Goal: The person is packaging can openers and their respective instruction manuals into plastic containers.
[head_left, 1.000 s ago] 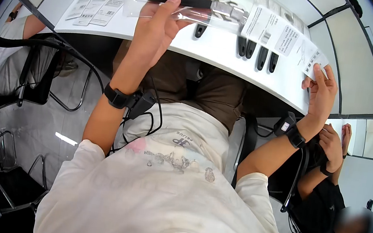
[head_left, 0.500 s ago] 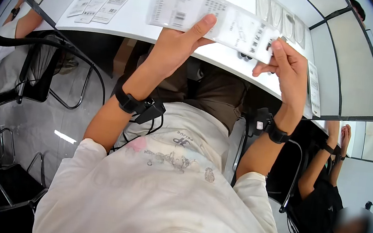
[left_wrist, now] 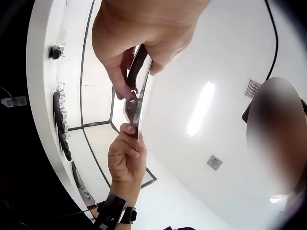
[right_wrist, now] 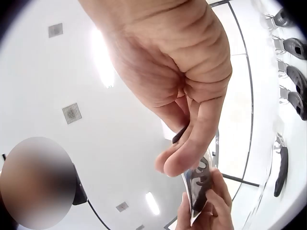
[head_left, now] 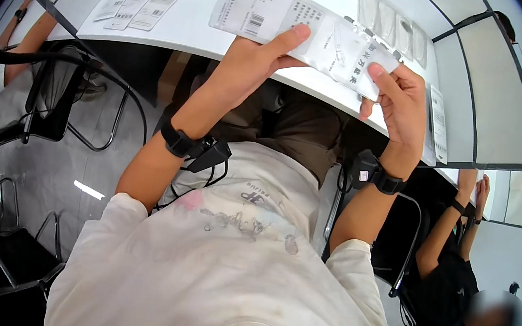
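In the head view both hands hold a clear plastic package with a white printed card (head_left: 320, 39) facing up, above the front of the table. My left hand (head_left: 250, 69) pinches its left part, thumb on the card and fingers beneath. My right hand (head_left: 400, 109) grips the right end, thumb pressed on the card. Seen edge-on in the left wrist view, a black-handled tool with a metal head (left_wrist: 132, 105) lies against the card. The right wrist view shows the metal head of this tool (right_wrist: 200, 179) between the two hands; the card hides it from above.
Several printed packages (head_left: 154, 0) lie at the left of the white table (head_left: 192, 35). Clear packages (head_left: 391, 25) stand in a row at the back right, another (head_left: 437, 123) by the right partition (head_left: 500, 95). Black-handled tools (left_wrist: 58, 115) line the table. Another person (head_left: 444, 273) sits at right.
The black handle faced up and the card stretched right; now the card covers the handle. My right hand came left, and its thumb has since moved onto the card's end.
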Demonstrator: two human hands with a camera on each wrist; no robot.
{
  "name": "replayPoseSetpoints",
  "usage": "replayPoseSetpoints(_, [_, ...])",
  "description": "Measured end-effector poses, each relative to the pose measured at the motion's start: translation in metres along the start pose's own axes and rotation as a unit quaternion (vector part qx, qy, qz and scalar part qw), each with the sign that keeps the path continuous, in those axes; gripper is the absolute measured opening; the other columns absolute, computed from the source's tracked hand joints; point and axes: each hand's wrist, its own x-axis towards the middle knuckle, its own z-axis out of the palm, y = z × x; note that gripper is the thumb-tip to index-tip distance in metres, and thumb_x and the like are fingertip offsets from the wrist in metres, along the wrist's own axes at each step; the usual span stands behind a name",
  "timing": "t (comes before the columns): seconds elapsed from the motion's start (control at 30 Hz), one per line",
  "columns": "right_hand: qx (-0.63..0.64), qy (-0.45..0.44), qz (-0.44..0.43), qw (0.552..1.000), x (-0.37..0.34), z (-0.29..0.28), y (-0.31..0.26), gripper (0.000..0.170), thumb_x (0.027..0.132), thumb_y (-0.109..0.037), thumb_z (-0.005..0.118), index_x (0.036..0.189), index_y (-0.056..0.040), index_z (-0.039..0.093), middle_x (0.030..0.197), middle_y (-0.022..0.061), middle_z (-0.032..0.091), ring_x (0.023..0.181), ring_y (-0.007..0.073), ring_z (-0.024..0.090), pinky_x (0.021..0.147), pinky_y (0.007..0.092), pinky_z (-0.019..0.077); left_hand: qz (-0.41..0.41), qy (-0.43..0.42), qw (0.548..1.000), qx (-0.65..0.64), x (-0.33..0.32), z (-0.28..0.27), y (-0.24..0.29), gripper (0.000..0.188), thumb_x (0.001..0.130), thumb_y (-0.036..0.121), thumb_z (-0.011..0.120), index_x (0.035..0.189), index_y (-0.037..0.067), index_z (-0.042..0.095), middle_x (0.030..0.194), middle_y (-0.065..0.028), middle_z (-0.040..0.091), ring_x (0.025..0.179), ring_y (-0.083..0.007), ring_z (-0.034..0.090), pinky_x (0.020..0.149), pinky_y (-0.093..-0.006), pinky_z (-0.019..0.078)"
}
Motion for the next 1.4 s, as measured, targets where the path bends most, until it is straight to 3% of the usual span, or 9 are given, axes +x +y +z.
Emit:
replayPoseSetpoints(0.17, [-0.056, 0.177, -0.18, 0.966, -0.034, -0.025, -0.035, 0.019, 0.094, -0.007, 0.069, 0.082, 0.0067, 0.064, 0.066, 0.0089, 0.06, 0.046, 0.0212, 0.061, 0.042, 0.0324, 0.0486, -0.011, -0.084, 0.994, 0.066, 0.003, -0.006, 0.009, 0.042, 0.104, 0.032, 0.054, 0.13, -0.001, 0.051, 0.112, -0.0198, 0.068, 0.107, -0.0292, 0.069, 0.091, -0.038, 0.057])
replayPoseSetpoints(0.27, [-0.061, 0.379, -0.364, 0.849, -0.079, -0.068, -0.055, 0.013, 0.095, -0.006, 0.068, 0.096, 0.0067, 0.066, 0.079, 0.0124, 0.065, 0.048, 0.0173, 0.055, 0.048, 0.0285, 0.0467, -0.011, -0.073, 0.992, 0.1, 0.004, -0.01, 0.008, 0.048, 0.105, 0.041, 0.047, 0.129, 0.0, 0.053, 0.112, -0.0211, 0.069, 0.106, -0.0277, 0.069, 0.088, -0.037, 0.055])
replayPoseSetpoints(0.53, [-0.032, 0.399, -0.606, 0.688, -0.174, -0.136, -0.088, 0.028, 0.095, -0.009, 0.066, 0.113, 0.0117, 0.06, 0.092, 0.0239, 0.068, 0.057, 0.0197, 0.059, 0.057, 0.0266, 0.0509, -0.04, -0.093, 0.991, 0.083, 0.002, -0.01, 0.002, 0.046, 0.103, 0.04, 0.049, 0.125, 0.0, 0.055, 0.103, -0.015, 0.071, 0.097, -0.0226, 0.067, 0.085, -0.0349, 0.052])
replayPoseSetpoints(0.77, [0.014, 0.632, -0.427, 0.647, -0.151, -0.257, 0.012, 0.025, 0.092, 0.001, 0.062, 0.105, 0.0213, 0.054, 0.102, 0.0269, 0.066, 0.078, 0.031, 0.069, 0.073, 0.0362, 0.0621, -0.038, -0.125, 0.987, 0.089, 0.002, -0.012, 0.001, 0.041, 0.099, 0.029, 0.057, 0.127, 0.0, 0.055, 0.099, -0.0126, 0.071, 0.095, -0.0198, 0.067, 0.085, -0.0335, 0.0517])
replayPoseSetpoints(0.87, [0.085, 0.558, -0.3, 0.769, -0.166, -0.378, 0.114, 0.018, 0.096, -0.003, 0.061, 0.101, 0.0141, 0.056, 0.098, 0.0246, 0.066, 0.079, 0.0321, 0.07, 0.072, 0.0406, 0.0617, -0.038, -0.121, 0.988, 0.092, 0.0, -0.011, 0.005, 0.043, 0.097, 0.03, 0.058, 0.127, 0.0, 0.055, 0.099, -0.012, 0.07, 0.094, -0.0195, 0.066, 0.085, -0.0334, 0.0514])
replayPoseSetpoints(1.13, [-0.109, 0.645, 0.054, 0.754, -0.143, -0.306, 0.09, 0.039, 0.099, -0.029, 0.058, 0.097, 0.0105, 0.06, 0.084, 0.0163, 0.067, 0.067, 0.0248, 0.067, 0.06, 0.038, 0.0601, -0.034, -0.125, 0.987, 0.094, 0.0, -0.011, 0.008, 0.044, 0.096, 0.03, 0.059, 0.127, 0.0, 0.055, 0.096, -0.0096, 0.068, 0.09, -0.0172, 0.064, 0.084, -0.0329, 0.0502])
replayPoseSetpoints(1.2, [-0.2, 0.68, 0.152, 0.689, -0.142, -0.266, 0.059, 0.048, 0.1, -0.034, 0.05, 0.104, 0.0124, 0.061, 0.089, 0.0198, 0.069, 0.07, 0.0271, 0.068, 0.063, 0.0387, 0.0615, -0.033, -0.122, 0.987, 0.098, 0.0, -0.011, 0.009, 0.044, 0.095, 0.03, 0.059, 0.127, 0.0, 0.055, 0.094, -0.0088, 0.068, 0.089, -0.0165, 0.063, 0.083, -0.0324, 0.0495])
replayPoseSetpoints(1.33, [-0.139, 0.495, 0.323, 0.794, -0.15, -0.248, 0.029, 0.05, 0.098, -0.029, 0.037, 0.109, 0.0132, 0.061, 0.095, 0.0241, 0.071, 0.074, 0.0297, 0.072, 0.07, 0.0397, 0.0631, -0.035, -0.12, 0.988, 0.092, 0.001, -0.012, 0.009, 0.044, 0.095, 0.032, 0.058, 0.126, 0.0, 0.055, 0.093, -0.0082, 0.067, 0.087, -0.016, 0.062, 0.082, -0.0323, 0.049])
replayPoseSetpoints(1.4, [-0.095, 0.419, 0.283, 0.857, -0.153, -0.243, 0.021, 0.047, 0.096, -0.026, 0.038, 0.11, 0.0131, 0.06, 0.1, 0.0251, 0.071, 0.078, 0.0307, 0.072, 0.071, 0.0407, 0.063, -0.038, -0.122, 0.987, 0.097, 0.001, -0.013, 0.007, 0.044, 0.094, 0.032, 0.058, 0.125, 0.001, 0.055, 0.093, -0.0081, 0.067, 0.087, -0.016, 0.062, 0.081, -0.0322, 0.0488])
